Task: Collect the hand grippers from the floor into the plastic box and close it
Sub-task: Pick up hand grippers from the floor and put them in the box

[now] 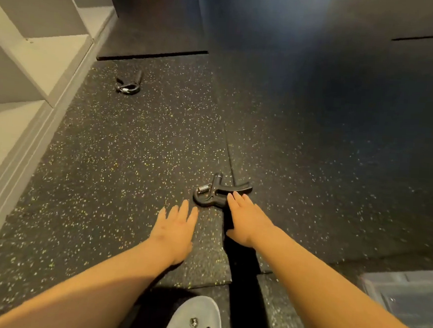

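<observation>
A black hand gripper [216,192] with a metal spring lies on the speckled rubber floor in the middle of the view. My right hand [247,220] reaches over it with straight fingers, the fingertips at its near handle. My left hand [174,231] hovers open just left of it, touching nothing. A second black hand gripper [129,83] lies farther off near the white shelf. A corner of the clear plastic box [405,299] shows at the lower right.
A white shelf unit [25,76] runs along the left wall. Seams and a raised edge [151,56] cross the dark rubber mats. My foot in a grey perforated clog [195,319] stands at the bottom centre.
</observation>
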